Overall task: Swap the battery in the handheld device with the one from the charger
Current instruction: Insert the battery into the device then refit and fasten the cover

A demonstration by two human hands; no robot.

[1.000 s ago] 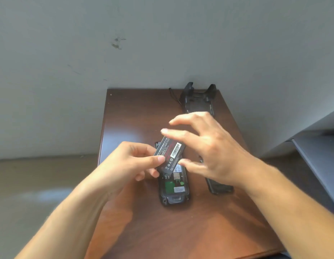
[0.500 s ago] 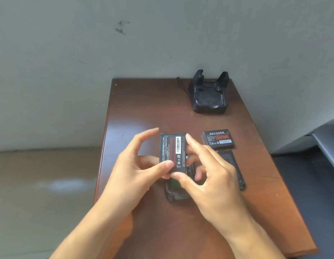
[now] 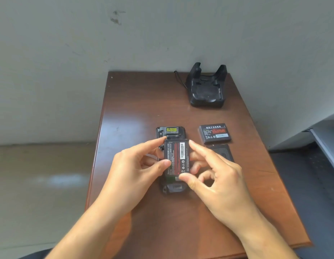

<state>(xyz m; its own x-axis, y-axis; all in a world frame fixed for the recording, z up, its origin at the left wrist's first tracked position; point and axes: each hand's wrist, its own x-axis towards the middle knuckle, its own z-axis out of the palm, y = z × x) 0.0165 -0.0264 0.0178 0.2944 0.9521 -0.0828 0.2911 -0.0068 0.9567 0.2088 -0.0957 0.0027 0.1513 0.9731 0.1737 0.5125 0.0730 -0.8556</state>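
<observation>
Both my hands pinch the battery above the open device, which lies back-up on the tabletop. The fingers of my left hand grip its left edge and top corner, thumb on the face; my right hand holds the right edge, forefinger at the top corner, thumb at the bottom. Beyond my right fingers lies the second battery with the back cover just nearer, and further off, by the wall, the empty charger. Which battery came from the charger I cannot tell for certain; I judge it is the one I hold. From here the battery could go in crooked or with its contacts at the wrong end, since my hands hide most of the bay; pressing then might jam it or bend the pins. A loose pinch could also let it drop onto the device. Against half a second ago, the top of the device now shows beyond the battery, my left forefinger has come down to the battery's corner, and my right thumb sits at its bottom edge.
</observation>
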